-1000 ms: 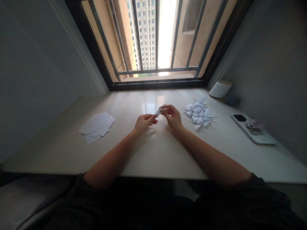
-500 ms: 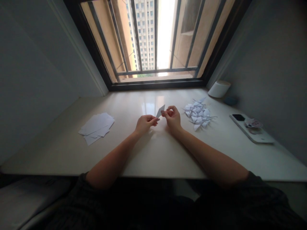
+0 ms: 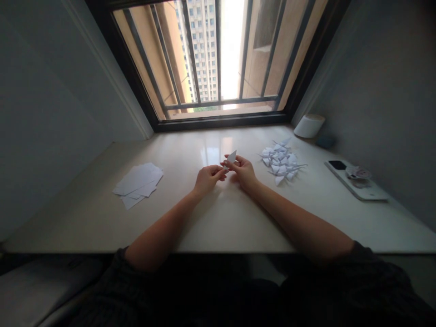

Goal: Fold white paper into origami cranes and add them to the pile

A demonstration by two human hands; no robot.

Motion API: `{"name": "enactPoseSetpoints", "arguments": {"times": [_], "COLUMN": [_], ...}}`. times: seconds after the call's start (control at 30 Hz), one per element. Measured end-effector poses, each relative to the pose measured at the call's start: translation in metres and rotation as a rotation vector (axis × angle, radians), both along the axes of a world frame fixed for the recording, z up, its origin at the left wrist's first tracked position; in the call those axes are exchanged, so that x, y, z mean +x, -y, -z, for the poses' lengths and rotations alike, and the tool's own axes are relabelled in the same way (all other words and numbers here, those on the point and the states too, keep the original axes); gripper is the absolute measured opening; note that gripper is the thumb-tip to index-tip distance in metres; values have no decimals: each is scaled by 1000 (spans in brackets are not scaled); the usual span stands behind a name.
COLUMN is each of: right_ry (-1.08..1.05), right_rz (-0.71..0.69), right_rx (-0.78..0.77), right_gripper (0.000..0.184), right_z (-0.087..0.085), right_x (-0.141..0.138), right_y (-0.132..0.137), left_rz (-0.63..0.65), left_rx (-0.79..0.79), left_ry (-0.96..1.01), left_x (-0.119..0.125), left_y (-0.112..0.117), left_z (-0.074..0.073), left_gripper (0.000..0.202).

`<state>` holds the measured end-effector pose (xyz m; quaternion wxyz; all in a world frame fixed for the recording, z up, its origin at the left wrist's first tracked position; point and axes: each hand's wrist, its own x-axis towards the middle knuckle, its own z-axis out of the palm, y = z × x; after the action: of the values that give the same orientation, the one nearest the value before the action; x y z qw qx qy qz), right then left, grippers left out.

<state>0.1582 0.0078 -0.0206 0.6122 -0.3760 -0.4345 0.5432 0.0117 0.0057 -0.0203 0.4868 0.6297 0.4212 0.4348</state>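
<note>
A small folded white paper piece (image 3: 231, 157) is pinched between both hands just above the pale tabletop (image 3: 218, 213). My left hand (image 3: 207, 177) grips its lower end with fingers closed. My right hand (image 3: 242, 170) holds it from the right, fingertips pressed together. The paper's pointed tip sticks up toward the window. A pile of several folded white paper figures (image 3: 282, 162) lies just right of my right hand. A loose stack of flat white paper sheets (image 3: 138, 179) lies to the left of my left hand.
A white phone (image 3: 356, 184) with a small round object on it lies at the right. A white cylindrical container (image 3: 309, 126) and a small dark blue thing (image 3: 324, 141) stand at the back right. A barred window (image 3: 218, 59) closes the far side; walls flank both sides.
Both hands have drawn closer together around the paper piece, and it has turned so less of it shows. The view has tilted slightly.
</note>
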Motion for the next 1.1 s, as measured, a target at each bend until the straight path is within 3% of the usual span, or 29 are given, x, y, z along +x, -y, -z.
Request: {"name": "enactPoseSetpoints", "arguments": {"times": [0.23, 0.47, 0.57, 0.7, 0.93, 1.1], "right_ry": [-12, 36, 55, 101, 298, 345], "right_rz": [46, -8, 32, -39, -153, -167], "right_rx": [-13, 25, 76, 149, 169, 178], "right_gripper": [57, 62, 60, 60, 59, 52], "right_z": [-1, 5, 10, 14, 11, 11], "right_x": [2, 3, 5, 5, 4, 7], "right_y": [1, -4, -9, -11, -4, -4], "left_rz": [61, -63, -150, -222, -183, -116], "left_rx": [-23, 59, 39, 33, 31, -103], "left_ry": [-26, -145, -140, -102, -90, 5], "left_x": [2, -2, -6, -9, -8, -8], "left_y": [0, 10, 8, 2, 0, -2], "left_z": [3, -5, -10, -12, -11, -12], "left_gripper": [35, 36, 42, 38, 35, 37]}}
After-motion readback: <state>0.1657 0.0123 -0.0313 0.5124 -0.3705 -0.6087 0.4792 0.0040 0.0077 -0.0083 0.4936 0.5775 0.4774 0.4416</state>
